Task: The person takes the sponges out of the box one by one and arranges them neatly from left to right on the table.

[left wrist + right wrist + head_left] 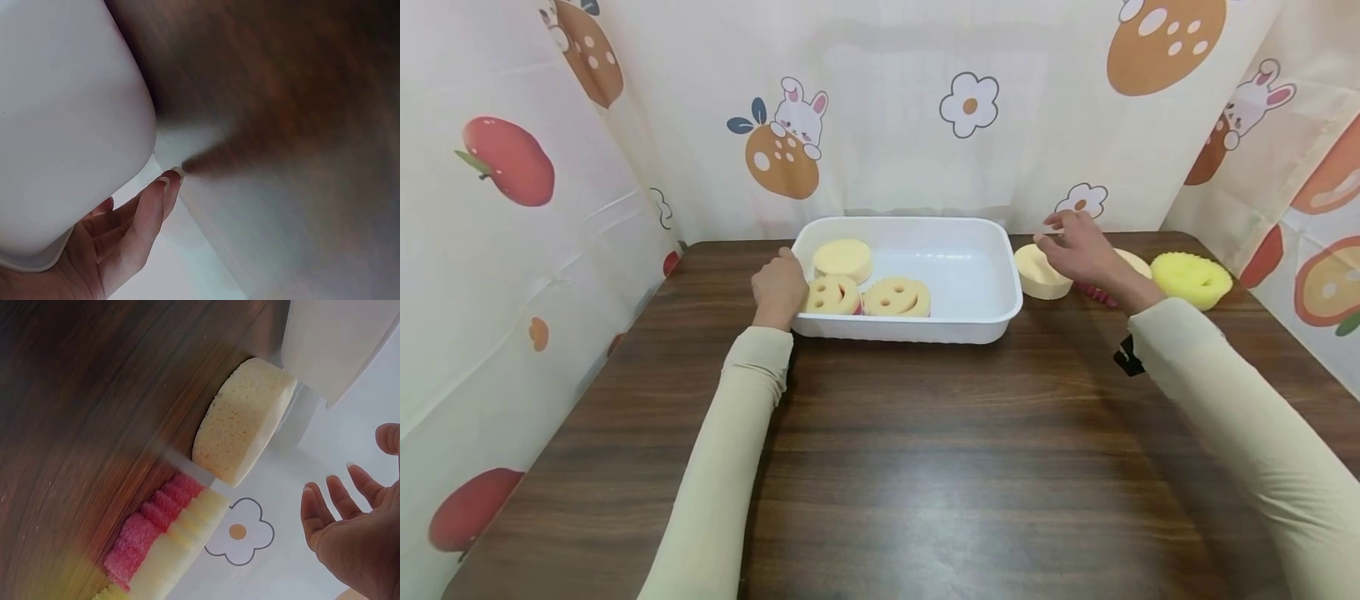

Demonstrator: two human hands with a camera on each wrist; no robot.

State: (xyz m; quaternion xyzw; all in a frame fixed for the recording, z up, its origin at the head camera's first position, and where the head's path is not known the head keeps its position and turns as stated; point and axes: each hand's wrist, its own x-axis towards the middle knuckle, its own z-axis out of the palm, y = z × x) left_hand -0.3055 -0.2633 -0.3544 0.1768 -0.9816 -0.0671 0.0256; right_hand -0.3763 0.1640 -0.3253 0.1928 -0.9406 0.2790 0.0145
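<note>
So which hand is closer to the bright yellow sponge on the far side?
Right. The right hand hovers open above the pale round sponge, not far from the bright yellow sponge. The left hand rests against the white tray, across the table.

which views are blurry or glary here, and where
Head view: sharp overall, with a soft sheen on the wooden table near the bottom and bowed edges from the wide lens. Left wrist view: the table is smeared and out of focus, while the white tray and left hand read clearer. Right wrist view: the pale sponge is crisp, the table streaked with glare.
</note>
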